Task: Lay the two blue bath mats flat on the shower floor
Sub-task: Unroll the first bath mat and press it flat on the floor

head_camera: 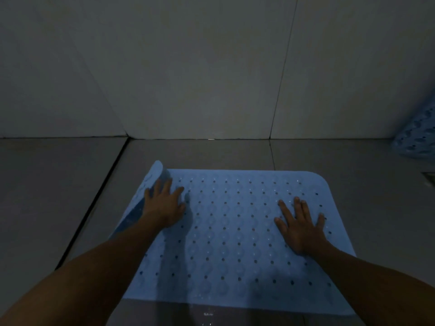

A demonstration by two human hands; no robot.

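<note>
A light blue perforated bath mat (pixel 235 236) lies spread on the grey tiled shower floor (pixel 200 151). Its left edge curls upward, standing off the floor. My left hand (pixel 164 203) presses on the mat just inside that raised edge, fingers spread and straight. My right hand (pixel 300 223) lies flat on the mat's right part, fingers spread. A second blue mat (pixel 417 135) leans crumpled at the far right edge of the view, partly cut off.
Grey tiled walls (pixel 211 67) close the space at the back and left. A dark floor joint (pixel 94 208) runs diagonally left of the mat. A small dark floor fitting (pixel 429 176) sits at the right edge.
</note>
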